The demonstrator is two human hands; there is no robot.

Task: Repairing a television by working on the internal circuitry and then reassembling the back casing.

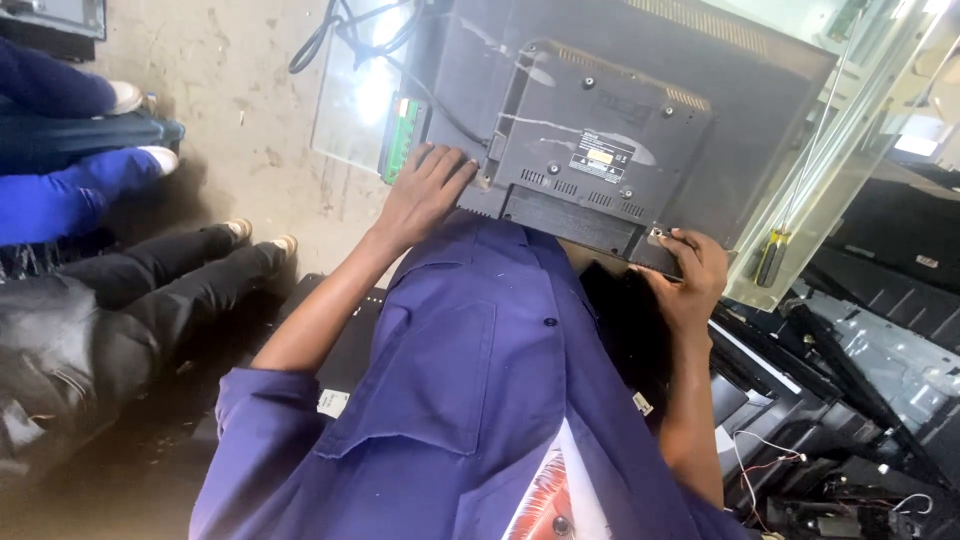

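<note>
A dark grey flat monitor (600, 110) lies back side up against my lap, with a raised rear housing, screws and a sticker label on it. My left hand (425, 190) grips its near left edge, fingers laid over the back beside a green circuit board (403, 135). At the near right corner my right hand (690, 275) clasps the bottom edge. My purple work shirt (480, 380) fills the foreground below the monitor.
A screwdriver (772, 258) with a yellow and black handle rests on a clear panel (850, 150) right of the monitor. Black cables (335, 35) trail at the top. Dismantled screen frames and wires (850, 400) are piled on the right. Other people's legs and shoes (130, 260) are on the left.
</note>
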